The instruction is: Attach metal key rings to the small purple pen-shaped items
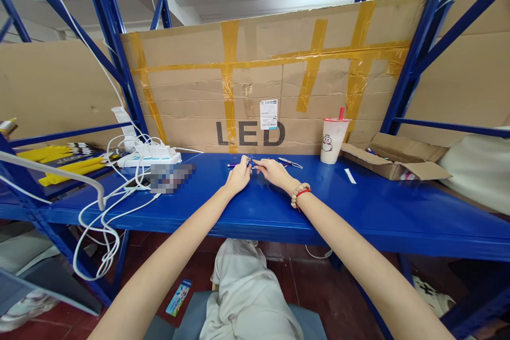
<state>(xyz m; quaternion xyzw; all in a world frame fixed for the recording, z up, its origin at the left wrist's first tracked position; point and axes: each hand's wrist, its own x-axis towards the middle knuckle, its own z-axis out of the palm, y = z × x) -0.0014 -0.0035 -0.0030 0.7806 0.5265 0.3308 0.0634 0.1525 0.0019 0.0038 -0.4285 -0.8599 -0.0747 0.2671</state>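
Note:
My left hand [239,175] and my right hand [274,172] meet over the middle of the blue tabletop [319,212]. Their fingers are pinched together around something small between them, too small and covered to name. A short dark-blue stick-like piece [231,165] pokes out just left of my left hand. Behind my right hand lies a slim metallic tool [290,162], its kind unclear from here. A beaded bracelet [295,195] with a red cord circles my right wrist.
A lidded cup [332,141] with a red straw stands at the back right, beside an open cardboard box [392,162] and a white strip [350,176]. On the left are a white power strip [153,158], tangled white cables [104,234] and yellow items [75,167]. Cardboard [191,101] walls the back.

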